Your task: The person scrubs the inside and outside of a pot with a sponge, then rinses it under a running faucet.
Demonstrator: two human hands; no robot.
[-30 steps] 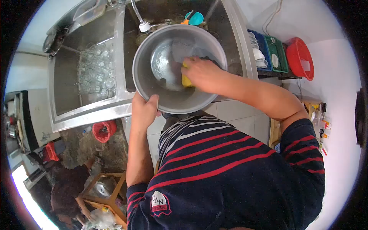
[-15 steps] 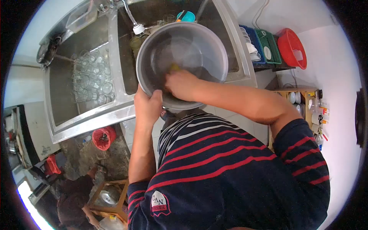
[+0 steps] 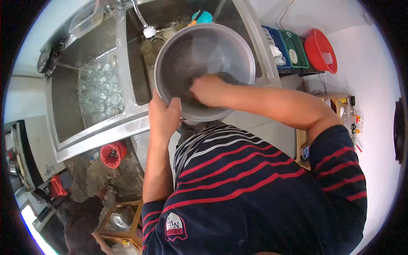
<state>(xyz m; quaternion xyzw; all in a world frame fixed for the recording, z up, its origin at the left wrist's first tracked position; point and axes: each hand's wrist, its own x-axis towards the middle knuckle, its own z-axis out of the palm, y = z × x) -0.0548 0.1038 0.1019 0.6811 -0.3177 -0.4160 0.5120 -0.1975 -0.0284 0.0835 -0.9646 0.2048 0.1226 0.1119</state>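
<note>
Metal pot (image 3: 212,44): before you at the sink (image 3: 124,59), mouth facing you.
Left hand (image 3: 165,112): yours, closed on the pot's near-left rim.
Right hand (image 3: 209,90): yours, inside the pot, fingers curled; whether it grips anything, cannot tell.
Drinking glasses (image 3: 100,91): massed in the basin to your left.
Turquoise bowl (image 3: 205,18): just beyond the pot's far rim.

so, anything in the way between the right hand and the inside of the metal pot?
Nothing visible: the right hand is inside the metal pot. The left hand, gripping it, is off to the side. Under the fingers, can't tell.
</note>
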